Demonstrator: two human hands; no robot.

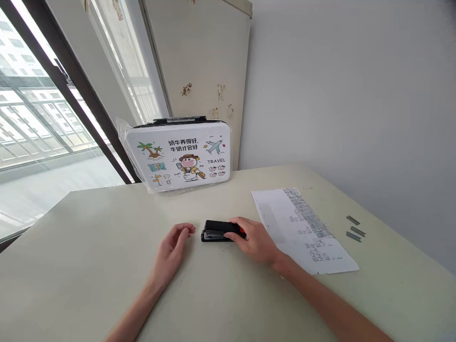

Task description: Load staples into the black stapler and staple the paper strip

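Observation:
A black stapler (216, 230) with a red end lies on the pale table (89, 266) near its middle. My right hand (254, 241) grips the stapler's right end, fingers over its top. My left hand (171, 251) rests on the table just left of the stapler, fingers loosely curled, holding nothing and not touching it. A printed sheet of paper (302, 228) lies flat to the right of my right hand.
A white case (180, 156) with cartoon travel pictures, wrapped in clear plastic, stands upright at the table's far edge. Three strips of staples (354, 227) lie at the right by the wall. A window is on the left, a cabinet behind the case.

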